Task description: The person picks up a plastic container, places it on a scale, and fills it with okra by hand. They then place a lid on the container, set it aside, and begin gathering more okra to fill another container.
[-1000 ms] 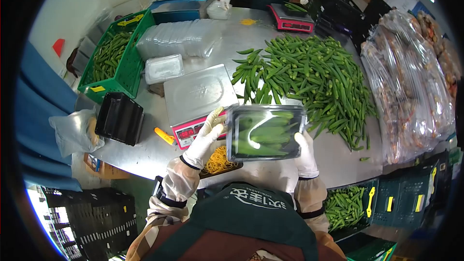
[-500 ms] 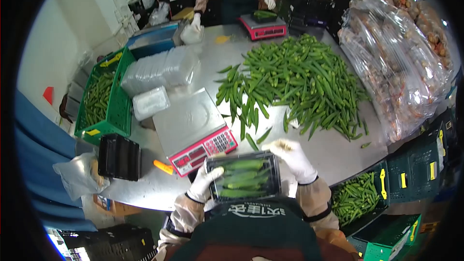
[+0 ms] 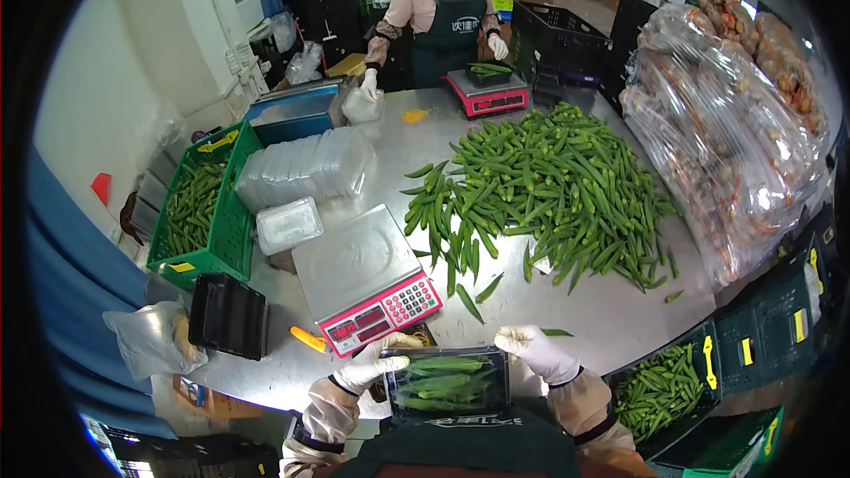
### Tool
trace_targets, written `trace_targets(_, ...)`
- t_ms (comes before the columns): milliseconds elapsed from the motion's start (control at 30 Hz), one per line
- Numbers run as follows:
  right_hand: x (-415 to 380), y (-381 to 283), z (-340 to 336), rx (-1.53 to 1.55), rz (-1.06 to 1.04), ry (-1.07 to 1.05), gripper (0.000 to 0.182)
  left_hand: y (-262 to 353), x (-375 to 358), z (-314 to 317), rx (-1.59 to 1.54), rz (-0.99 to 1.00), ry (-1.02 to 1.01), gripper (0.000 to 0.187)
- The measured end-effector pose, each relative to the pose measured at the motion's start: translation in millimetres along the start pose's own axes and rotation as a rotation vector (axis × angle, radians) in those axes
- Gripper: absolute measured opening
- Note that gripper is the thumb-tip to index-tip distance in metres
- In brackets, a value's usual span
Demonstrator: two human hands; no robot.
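While pinching left edge of black okra tray (image 3: pixel 447 382) between thumb and fingers of gloved left hand (image 3: pixel 367 367), has gloved right hand (image 3: pixel 540 355) at upper right corner with fingers bunched; cannot tell if pinching. Holds tray low before green apron (image 3: pixel 491 450), near pink digital scale (image 3: pixel 365 281).

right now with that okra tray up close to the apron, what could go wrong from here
The tray of okra could tip or slip: the left hand grips one side, while the right hand is only at a corner. The left hand is also near the scale and might bump it. A loose pod beside the right hand could get knocked away.
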State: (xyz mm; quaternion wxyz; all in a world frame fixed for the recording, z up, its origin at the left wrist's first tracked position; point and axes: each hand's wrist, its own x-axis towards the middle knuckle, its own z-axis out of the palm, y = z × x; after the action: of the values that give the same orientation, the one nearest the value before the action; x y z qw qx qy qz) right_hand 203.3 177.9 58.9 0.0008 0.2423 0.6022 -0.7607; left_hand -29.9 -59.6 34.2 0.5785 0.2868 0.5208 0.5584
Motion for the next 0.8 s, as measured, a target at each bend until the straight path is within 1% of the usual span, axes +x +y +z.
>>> trace_targets(67,-1.7,-9.0,4.0,-0.045,0.034,0.026,0.022,10.6,2.3,-3.0,0.125,-0.033,-0.024,0.055)
trace_targets(100,-1.4,-10.6,5.6,-0.067,0.048,0.041,0.022,14.2,2.4,-3.4,0.114,-0.053,-0.05,0.056)
trace_targets(133,1.5,-3.6,2.4,-0.055,-0.007,0.025,0.02,20.7,1.0,-1.0,0.096,-0.072,-0.073,0.056)
trace_targets(233,3.2,1.8,10.3,0.077,-0.043,0.073,0.02,23.7,0.3,-7.4,0.113,-0.117,-0.134,0.057)
trace_targets(267,4.4,6.1,9.2,0.029,-0.057,0.054,0.021,24.1,0.4,-12.3,0.131,-0.149,-0.169,0.057)
trace_targets(300,7.1,10.7,9.5,0.014,-0.027,0.041,0.022,26.3,0.6,-16.9,0.147,-0.183,-0.203,0.057)
trace_targets(333,9.6,15.5,9.5,-0.002,0.006,0.029,0.022,32.3,2.6,-20.8,0.264,-0.196,-0.267,0.064)
trace_targets(367,10.8,17.4,9.5,-0.018,0.04,0.016,0.022,33.1,4.7,-23.2,0.275,-0.196,-0.316,0.067)
trace_targets(400,10.4,14.7,15.6,-0.016,0.03,0.025,0.023,35.4,6.9,-23.7,0.348,-0.214,-0.346,0.068)
trace_targets(533,5.9,-9.7,30.1,-0.011,-0.005,-0.104,0.019,63.5,12.7,0.7,0.66,-0.345,-0.406,0.068)
trace_targets(600,7.2,-9.7,30.6,-0.017,-0.03,-0.145,0.021,56.6,16.4,0.4,0.697,-0.274,-0.424,0.067)
trace_targets(633,7.4,-9.1,32.1,-0.018,-0.042,-0.107,0.021,57.3,18.6,3.3,0.715,-0.238,-0.436,0.067)
trace_targets(667,8.0,-8.7,34.3,-0.02,-0.055,-0.069,0.021,62.2,18.9,5.8,0.678,-0.288,-0.423,0.067)
trace_targets(700,8.6,-8.1,34.9,-0.021,-0.069,-0.03,0.021,59.0,21.0,2.3,0.647,-0.264,-0.402,0.067)
trace_targets(767,15.5,1.5,29.3,0.092,-0.109,0.043,0.022,42.1,19.0,-12.4,0.591,-0.221,-0.362,0.067)
trace_targets(800,19.1,6.0,26.0,0.15,-0.132,0.08,0.024,36.7,15.5,-17.1,0.386,-0.187,-0.306,0.065)
